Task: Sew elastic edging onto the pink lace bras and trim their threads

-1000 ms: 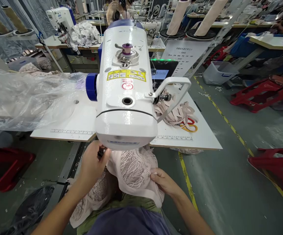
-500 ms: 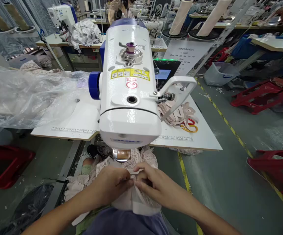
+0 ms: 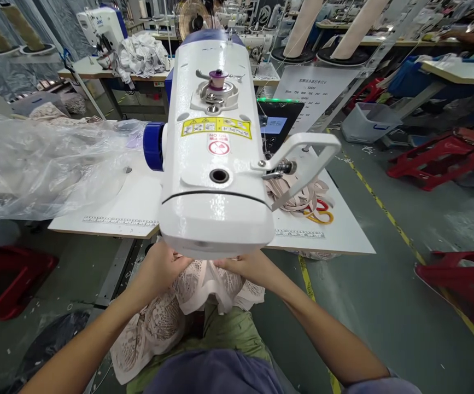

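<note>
A pale pink lace bra [image 3: 208, 282] spreads under the front of a white sewing machine [image 3: 220, 219], its lower part hanging towards my lap. My left hand [image 3: 163, 268] grips the bra's upper edge on the left, thumb on top. On the other side my right hand [image 3: 251, 266] holds the same edge, its thumb pointing inward near the middle. The machine head hides my fingertips, the needle and the sewing point. More lace cups [image 3: 154, 328] of the same pale pink hang below my left forearm, over my leg.
Pale straps [image 3: 292, 192] and scissors with red and yellow handles [image 3: 321, 213] lie on the white table [image 3: 343, 232], right of the machine. Clear plastic sheeting [image 3: 48, 164] covers the left side. Red stools [image 3: 458, 287] stand on the floor on both sides.
Both hands have moved forward and apart, from close together near my lap to beneath the machine head. The bra has gone with them and is now spread out between them.
</note>
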A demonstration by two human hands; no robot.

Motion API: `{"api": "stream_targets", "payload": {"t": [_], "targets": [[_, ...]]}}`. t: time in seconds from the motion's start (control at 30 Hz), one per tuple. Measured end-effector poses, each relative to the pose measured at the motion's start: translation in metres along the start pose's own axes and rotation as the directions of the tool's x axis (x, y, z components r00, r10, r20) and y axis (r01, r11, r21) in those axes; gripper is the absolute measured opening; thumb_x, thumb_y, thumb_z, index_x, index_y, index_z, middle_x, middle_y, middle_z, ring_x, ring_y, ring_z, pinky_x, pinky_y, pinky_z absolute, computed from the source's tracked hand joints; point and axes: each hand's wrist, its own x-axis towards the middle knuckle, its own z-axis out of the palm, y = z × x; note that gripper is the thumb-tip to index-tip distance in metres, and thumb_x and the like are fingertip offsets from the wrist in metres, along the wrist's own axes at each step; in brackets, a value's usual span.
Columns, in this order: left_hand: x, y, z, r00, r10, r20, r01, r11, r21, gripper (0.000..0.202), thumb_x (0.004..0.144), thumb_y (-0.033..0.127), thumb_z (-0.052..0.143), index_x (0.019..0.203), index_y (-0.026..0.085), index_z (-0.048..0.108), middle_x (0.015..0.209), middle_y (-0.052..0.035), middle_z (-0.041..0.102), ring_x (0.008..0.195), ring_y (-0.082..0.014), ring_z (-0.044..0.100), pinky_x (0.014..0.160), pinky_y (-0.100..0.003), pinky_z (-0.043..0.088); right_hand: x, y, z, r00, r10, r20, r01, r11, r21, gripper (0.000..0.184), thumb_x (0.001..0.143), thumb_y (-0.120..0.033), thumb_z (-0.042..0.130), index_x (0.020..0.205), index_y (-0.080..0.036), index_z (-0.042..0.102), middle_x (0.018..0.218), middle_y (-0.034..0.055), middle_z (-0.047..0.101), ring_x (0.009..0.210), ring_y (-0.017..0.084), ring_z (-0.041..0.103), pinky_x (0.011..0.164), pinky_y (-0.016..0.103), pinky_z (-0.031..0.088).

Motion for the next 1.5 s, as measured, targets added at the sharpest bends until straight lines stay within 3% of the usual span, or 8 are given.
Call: {"api": "stream_targets", "payload": {"t": [0.33, 0.6, 0.77, 0.9, 1.0, 1.07, 1.23, 1.5], "targets": [[0.006, -0.004, -0.001, 0.995, 0.055, -0.079, -0.062, 0.994, -0.085, 0.005, 0.084, 0.026, 0.057, 0.087, 0.022, 0.055, 0.060, 0.0025, 0.052, 0.049, -0.0127, 0.041, 0.045, -0.024, 0.034, 0.012, 0.004, -0.007, 0.999, -0.025, -0.024, 0.025, 0.999, 0.038, 0.027, 0.082, -0.048, 0.070, 0.080, -0.022, 0.073, 0.084, 0.0040, 0.073, 0.082, 0.025, 0.066, 0.083, 0.037, 0.054], [0.010, -0.003, -0.002, 0.990, 0.108, -0.087, -0.112, 0.992, -0.050, 0.028, 0.088, 0.036, 0.052, 0.068, 0.025, 0.035, 0.055, 0.0031, 0.037, 0.051, -0.0134, 0.032, 0.047, -0.027, 0.030, 0.012, 0.003, -0.009, 0.999, -0.005, -0.042, 0.007, 0.999, 0.044, 0.034, 0.079, -0.055, 0.071, 0.080, -0.022, 0.071, 0.086, 0.0064, 0.071, 0.084, 0.026, 0.065, 0.082, 0.041, 0.055], [0.009, 0.001, -0.008, 0.981, 0.111, -0.162, -0.102, 0.993, 0.061, 0.031, 0.087, 0.032, 0.055, 0.064, 0.024, 0.034, 0.051, 0.0044, 0.034, 0.049, -0.0123, 0.031, 0.047, -0.027, 0.026, 0.010, 0.042, 0.010, 0.985, 0.107, -0.138, -0.074, 0.972, 0.225, 0.049, 0.074, -0.058, 0.074, 0.107, -0.022, 0.066, 0.112, 0.0114, 0.068, 0.108, 0.033, 0.062, 0.097, 0.049, 0.050], [0.007, -0.002, -0.008, 0.982, 0.112, -0.150, -0.090, 0.984, 0.152, 0.034, 0.087, 0.030, 0.055, 0.060, 0.024, 0.035, 0.049, 0.0055, 0.029, 0.046, -0.0118, 0.027, 0.047, -0.027, 0.023, 0.002, 0.092, 0.048, 0.974, 0.211, -0.079, -0.116, 0.771, 0.627, 0.073, 0.075, -0.070, 0.066, 0.131, -0.026, 0.053, 0.139, 0.0120, 0.057, 0.128, 0.032, 0.054, 0.108, 0.046, 0.043], [0.006, -0.007, -0.006, 0.986, 0.097, -0.136, -0.078, 0.987, 0.143, 0.038, 0.088, 0.031, 0.052, 0.057, 0.024, 0.030, 0.048, 0.0052, 0.023, 0.044, -0.0122, 0.025, 0.047, -0.028, 0.021, -0.011, 0.120, 0.071, 0.963, 0.236, 0.131, -0.234, 0.489, 0.840, 0.083, 0.067, -0.083, 0.063, 0.126, -0.025, 0.057, 0.132, 0.0154, 0.063, 0.124, 0.034, 0.059, 0.100, 0.047, 0.049], [0.006, -0.009, -0.005, 0.989, 0.094, -0.117, -0.081, 0.990, 0.113, 0.039, 0.087, 0.032, 0.051, 0.056, 0.024, 0.030, 0.047, 0.0050, 0.020, 0.043, -0.0127, 0.026, 0.047, -0.028, 0.020, -0.021, 0.130, 0.077, 0.948, 0.240, 0.207, -0.290, 0.391, 0.873, 0.081, 0.062, -0.081, 0.070, 0.117, -0.021, 0.062, 0.122, 0.0177, 0.068, 0.118, 0.035, 0.063, 0.095, 0.047, 0.052], [0.006, -0.007, -0.001, 0.988, 0.091, -0.125, -0.086, 0.995, 0.043, 0.031, 0.085, 0.032, 0.052, 0.058, 0.025, 0.039, 0.044, 0.0044, 0.025, 0.042, -0.0145, 0.033, 0.047, -0.029, 0.023, -0.034, 0.137, 0.066, 0.946, 0.256, 0.197, -0.282, 0.359, 0.889, 0.056, 0.061, -0.046, 0.087, 0.106, -0.022, 0.066, 0.103, 0.0123, 0.076, 0.102, 0.031, 0.071, 0.087, 0.042, 0.055], [0.001, 0.003, -0.001, 0.997, 0.013, -0.079, -0.012, 1.000, 0.015, 0.019, 0.088, 0.027, 0.049, 0.070, 0.023, 0.050, 0.050, 0.0029, 0.041, 0.046, -0.0151, 0.040, 0.047, -0.028, 0.025, -0.041, 0.127, 0.038, 0.927, 0.374, 0.032, -0.177, 0.359, 0.917, 0.039, 0.068, -0.040, 0.085, 0.096, -0.019, 0.067, 0.090, 0.0076, 0.076, 0.085, 0.024, 0.074, 0.081, 0.037, 0.058]]}}
